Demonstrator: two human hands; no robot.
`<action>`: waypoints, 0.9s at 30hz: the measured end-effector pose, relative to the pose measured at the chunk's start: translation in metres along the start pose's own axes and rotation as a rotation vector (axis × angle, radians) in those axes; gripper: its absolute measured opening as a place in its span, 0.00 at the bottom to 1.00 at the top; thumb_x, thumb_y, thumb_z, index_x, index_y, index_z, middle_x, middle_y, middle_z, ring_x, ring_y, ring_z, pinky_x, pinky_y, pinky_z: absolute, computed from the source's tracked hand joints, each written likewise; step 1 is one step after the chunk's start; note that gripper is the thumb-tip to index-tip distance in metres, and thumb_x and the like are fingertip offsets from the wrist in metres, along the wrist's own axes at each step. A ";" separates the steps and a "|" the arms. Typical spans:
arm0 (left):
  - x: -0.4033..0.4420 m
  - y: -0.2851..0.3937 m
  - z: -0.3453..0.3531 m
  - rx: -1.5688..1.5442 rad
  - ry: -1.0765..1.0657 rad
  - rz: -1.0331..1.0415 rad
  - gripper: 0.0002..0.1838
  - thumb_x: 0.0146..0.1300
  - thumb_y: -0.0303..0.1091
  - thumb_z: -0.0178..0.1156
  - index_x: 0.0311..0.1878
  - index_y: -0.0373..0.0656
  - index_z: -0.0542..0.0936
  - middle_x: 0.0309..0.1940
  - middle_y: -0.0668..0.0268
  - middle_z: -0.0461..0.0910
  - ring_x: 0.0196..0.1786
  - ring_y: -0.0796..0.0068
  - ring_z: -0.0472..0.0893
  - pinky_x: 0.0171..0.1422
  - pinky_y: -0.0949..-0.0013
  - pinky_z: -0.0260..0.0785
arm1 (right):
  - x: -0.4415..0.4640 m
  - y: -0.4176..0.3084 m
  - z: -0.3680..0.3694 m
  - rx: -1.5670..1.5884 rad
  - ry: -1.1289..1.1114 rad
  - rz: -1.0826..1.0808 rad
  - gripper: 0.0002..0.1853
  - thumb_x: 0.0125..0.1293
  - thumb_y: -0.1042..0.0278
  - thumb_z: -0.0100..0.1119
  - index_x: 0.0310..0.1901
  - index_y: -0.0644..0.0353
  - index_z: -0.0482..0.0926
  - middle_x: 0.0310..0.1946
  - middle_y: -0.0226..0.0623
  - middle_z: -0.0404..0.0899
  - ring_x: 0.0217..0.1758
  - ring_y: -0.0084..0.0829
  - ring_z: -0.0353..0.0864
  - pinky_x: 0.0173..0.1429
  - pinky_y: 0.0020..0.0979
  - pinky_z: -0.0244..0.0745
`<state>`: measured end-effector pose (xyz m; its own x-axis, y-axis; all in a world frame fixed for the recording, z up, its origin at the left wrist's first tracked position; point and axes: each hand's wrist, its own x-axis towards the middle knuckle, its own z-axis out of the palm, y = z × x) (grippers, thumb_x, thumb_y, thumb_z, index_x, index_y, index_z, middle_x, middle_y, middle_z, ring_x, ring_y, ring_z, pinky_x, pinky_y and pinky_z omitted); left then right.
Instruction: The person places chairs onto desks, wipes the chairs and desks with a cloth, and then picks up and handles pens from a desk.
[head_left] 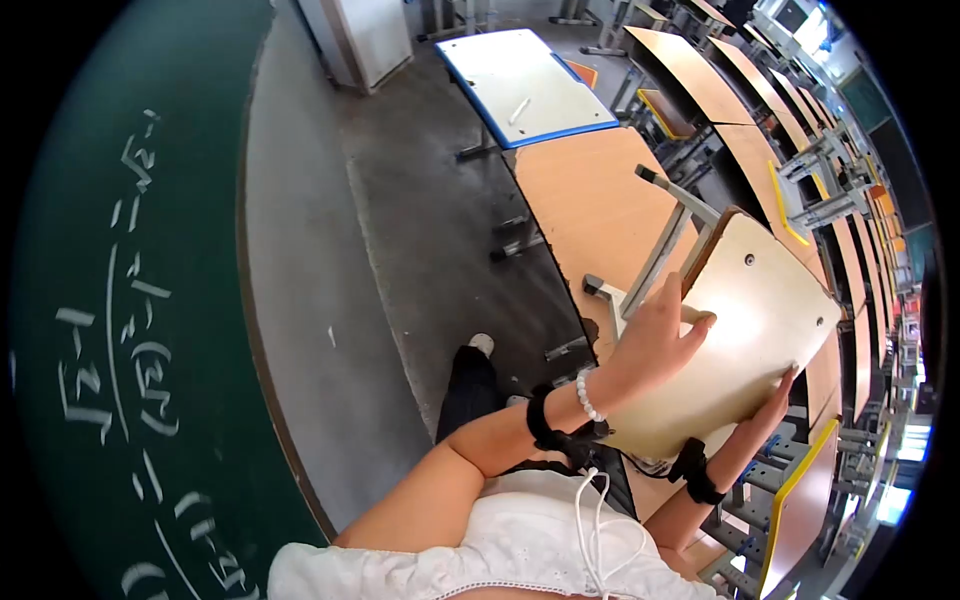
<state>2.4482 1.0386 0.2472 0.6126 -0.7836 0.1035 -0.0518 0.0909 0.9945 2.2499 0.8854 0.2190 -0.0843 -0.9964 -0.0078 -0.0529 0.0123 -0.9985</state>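
Observation:
A stool (745, 310) with a pale seat board and grey metal legs is tipped over the wooden desk (580, 190), seat face toward me. Its legs point left, with dark caps on the feet. My left hand (660, 330) grips the seat's near left edge, thumb across the pale face and other fingers behind. On the seat's right side, my right hand (770, 405) holds the edge, fingers partly hidden. Whether the stool rests on the desk I cannot tell. Black straps circle both wrists; a white beaded bracelet (588, 395) is on the left.
A white board with a blue rim (525, 85) covers the desk beyond, with a white stick of chalk or marker (520, 110) on it. Rows of desks (690, 70) and upturned stools (805, 510) fill the right. A green chalkboard (130, 250) stands at left.

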 end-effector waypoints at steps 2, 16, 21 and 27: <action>0.017 -0.014 -0.010 -0.150 -0.079 0.032 0.20 0.55 0.41 0.58 0.39 0.32 0.67 0.27 0.54 0.74 0.30 0.65 0.76 0.35 0.65 0.66 | -0.003 -0.014 0.018 -0.074 0.011 0.013 0.32 0.60 0.44 0.49 0.52 0.69 0.69 0.45 0.40 0.72 0.45 0.30 0.72 0.47 0.29 0.68; 0.143 -0.044 -0.021 -0.479 -0.226 0.048 0.17 0.58 0.41 0.55 0.22 0.37 0.73 0.12 0.72 0.67 0.16 0.84 0.64 0.19 0.73 0.56 | -0.052 -0.036 0.080 -1.209 -0.281 -0.636 0.30 0.59 0.54 0.54 0.61 0.57 0.60 0.62 0.49 0.55 0.68 0.43 0.50 0.67 0.40 0.47; 0.173 -0.048 -0.016 -0.417 -0.139 0.104 0.17 0.57 0.42 0.56 0.21 0.37 0.73 0.10 0.70 0.66 0.15 0.83 0.65 0.19 0.72 0.56 | -0.123 -0.018 0.137 -1.017 -0.043 -0.578 0.33 0.58 0.49 0.54 0.63 0.52 0.57 0.65 0.51 0.47 0.68 0.48 0.46 0.67 0.45 0.46; 0.217 -0.070 -0.006 -0.431 -0.116 -0.018 0.16 0.56 0.41 0.55 0.28 0.33 0.75 0.16 0.68 0.73 0.19 0.80 0.69 0.23 0.71 0.61 | -0.097 -0.009 0.165 -0.996 -0.030 -0.649 0.33 0.59 0.46 0.50 0.63 0.51 0.58 0.65 0.51 0.47 0.69 0.49 0.42 0.67 0.48 0.42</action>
<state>2.5893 0.8662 0.1999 0.5168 -0.8488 0.1120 0.3067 0.3056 0.9014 2.4224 0.9681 0.2201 0.2666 -0.8416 0.4696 -0.8282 -0.4493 -0.3350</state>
